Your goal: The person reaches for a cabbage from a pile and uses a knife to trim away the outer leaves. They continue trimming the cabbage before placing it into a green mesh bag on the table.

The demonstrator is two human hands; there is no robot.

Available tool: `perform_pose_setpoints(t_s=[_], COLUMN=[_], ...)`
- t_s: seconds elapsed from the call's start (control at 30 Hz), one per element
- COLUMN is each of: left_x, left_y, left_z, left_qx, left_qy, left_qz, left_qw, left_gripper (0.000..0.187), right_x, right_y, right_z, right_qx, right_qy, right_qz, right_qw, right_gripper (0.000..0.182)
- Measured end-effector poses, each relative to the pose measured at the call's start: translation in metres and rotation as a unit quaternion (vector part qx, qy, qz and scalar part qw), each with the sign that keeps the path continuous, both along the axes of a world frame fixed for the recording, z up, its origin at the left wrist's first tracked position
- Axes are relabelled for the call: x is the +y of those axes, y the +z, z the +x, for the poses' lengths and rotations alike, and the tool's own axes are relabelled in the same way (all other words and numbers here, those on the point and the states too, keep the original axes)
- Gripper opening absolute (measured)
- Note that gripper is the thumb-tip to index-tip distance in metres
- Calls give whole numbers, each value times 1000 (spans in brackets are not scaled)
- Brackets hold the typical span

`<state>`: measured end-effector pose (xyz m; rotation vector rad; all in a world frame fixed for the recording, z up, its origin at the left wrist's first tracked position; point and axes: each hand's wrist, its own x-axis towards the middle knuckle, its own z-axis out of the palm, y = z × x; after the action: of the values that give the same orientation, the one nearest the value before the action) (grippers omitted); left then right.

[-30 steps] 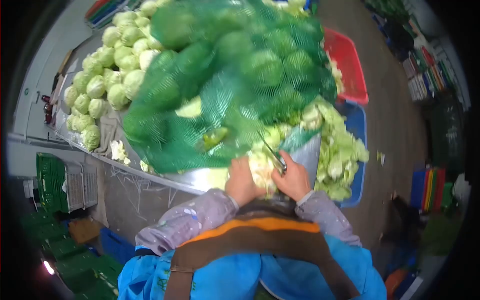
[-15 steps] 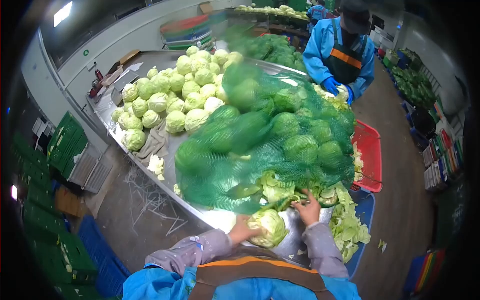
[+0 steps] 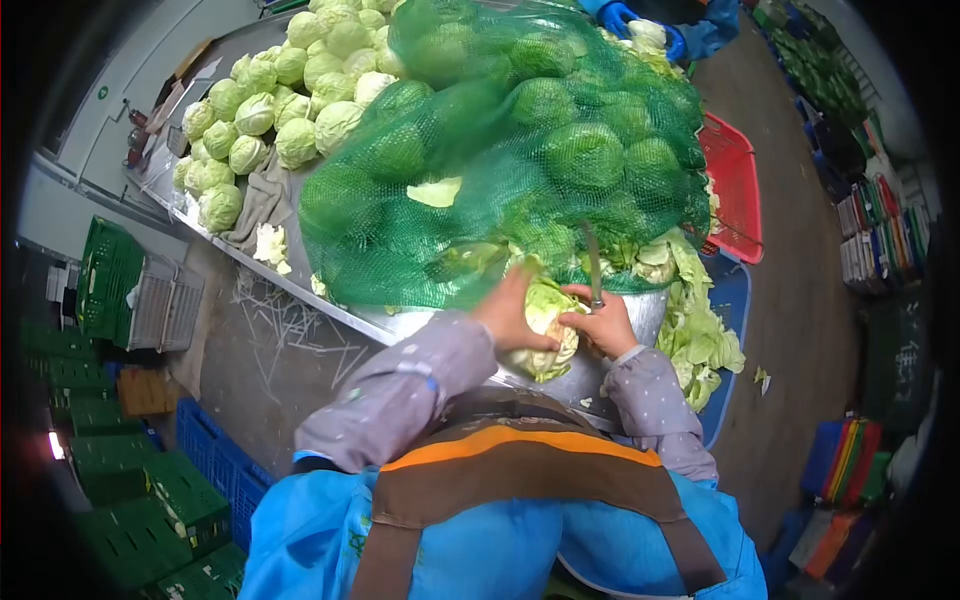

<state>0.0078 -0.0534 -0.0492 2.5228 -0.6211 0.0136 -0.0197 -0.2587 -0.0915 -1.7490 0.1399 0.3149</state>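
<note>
A pale green cabbage point(image 3: 548, 335) is held up close to my body, over the near edge of the metal table point(image 3: 410, 322). My left hand point(image 3: 512, 318) is wrapped round its left side, thumb across the front. In my right hand point(image 3: 608, 328) is a knife point(image 3: 594, 262), its blade pointing up and away from me; the thumb of that hand rests against the cabbage. Just beyond lies a green net sack point(image 3: 400, 255) full of cabbages. Loose outer leaves point(image 3: 690, 335) are heaped right of my right hand.
Many trimmed cabbages point(image 3: 290, 110) are piled at the table's far left, beside a grey cloth point(image 3: 262, 205). A red crate point(image 3: 735, 185) and a blue bin point(image 3: 738, 300) stand along the right side. Opposite, a co-worker's blue-gloved hands point(image 3: 640, 30) hold a cabbage.
My view has tipped downward. The cabbage has been raised off the table and turned, with both hands now at it. The knife in my right hand now shows clearly, blade up.
</note>
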Motion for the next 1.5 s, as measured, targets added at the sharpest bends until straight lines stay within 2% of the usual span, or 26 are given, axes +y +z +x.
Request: perform_pose_setpoints(t_s=[0.03,0.07,0.1,0.13,0.27,0.37,0.43,0.47,0.57,0.63,0.7,0.8,0.87,0.9,0.93,1.0,1.07,1.13,1.2,1.23,1.27,1.33,1.4,1.43,1.47,1.5], left_x=[-1,-2,-1,0,-1,2,-1,-3,-4,-6,-9,-5,-9,-13,-16,-20,-22,-18,-10,1,15,39,41,35,26,17], left_y=[-9,-18,-4,-7,-12,-31,-11,-5,-24,-16,1,-10,-12,-10,-9,-15,-18,-14,-7,-16,-26,-40,-45,-48,-50,-51], left_z=[-1,-1,-9,-12,-6,0,6,11,19,14,23,22,20,16,15,8,-10,-23,-36,-42,-47,-53,-60,-62,-66,-67], left_qx=[169,333,321,328,335,343,376,404,380,377,399,375,380,369,356,378,231,233,185,131,132,262,275,301,326,339], left_qy=[-13,-27,1,-1,32,0,0,3,-7,2,-15,-17,-5,-6,-6,-12,24,28,-27,-61,-55,-28,37,96,153,181], left_qz=[-78,-150,-119,-119,-135,-164,-168,-175,-164,-155,-139,-136,-104,-84,-64,-39,-54,-79,-59,-76,-75,-249,-284,-328,-369,-349], left_qw=[982,931,940,937,932,925,911,898,910,913,906,917,919,925,932,925,971,969,981,987,987,932,918,891,857,855], left_gripper=[104,113,119,119,118,115,114,114,107,104,114,115,118,120,121,126,128,129,125,117,117,107,98,95,91,92], right_x=[-2,-6,-9,-12,-10,-6,-4,-3,4,19,18,14,12,13,14,15,19,17,2,-1,-3,-1,-9,-13,-3,9], right_y=[-1,3,9,11,26,37,38,37,35,29,18,20,42,53,50,39,27,7,-22,-35,-48,-52,-28,-30,-10,27], right_z=[1,0,-12,-26,-62,-54,-47,-45,-32,-20,-11,-11,-2,7,19,43,62,66,73,70,63,49,31,21,7,-11], right_qx=[27,25,-26,-73,-88,-131,-155,-154,-144,-21,-38,-66,-170,-224,-221,-116,-135,-156,-105,-106,-108,-200,-185,-250,-253,-102], right_qy=[-49,-54,-73,-83,61,99,131,130,136,89,66,56,87,78,78,191,171,151,80,51,56,-121,-120,-138,-128,-114], right_qz=[113,112,-72,-254,-318,-355,-386,-386,-393,-386,-363,-348,-369,-383,-382,-478,-484,-489,-477,-466,-464,-398,-368,-376,-374,-281], right_qw=[992,992,994,961,942,920,900,900,898,918,929,934,910,893,894,849,848,845,869,877,877,887,903,882,883,947], right_gripper=[52,52,49,46,50,53,54,54,52,49,49,50,55,46,46,28,23,19,23,30,30,41,55,67,67,67])
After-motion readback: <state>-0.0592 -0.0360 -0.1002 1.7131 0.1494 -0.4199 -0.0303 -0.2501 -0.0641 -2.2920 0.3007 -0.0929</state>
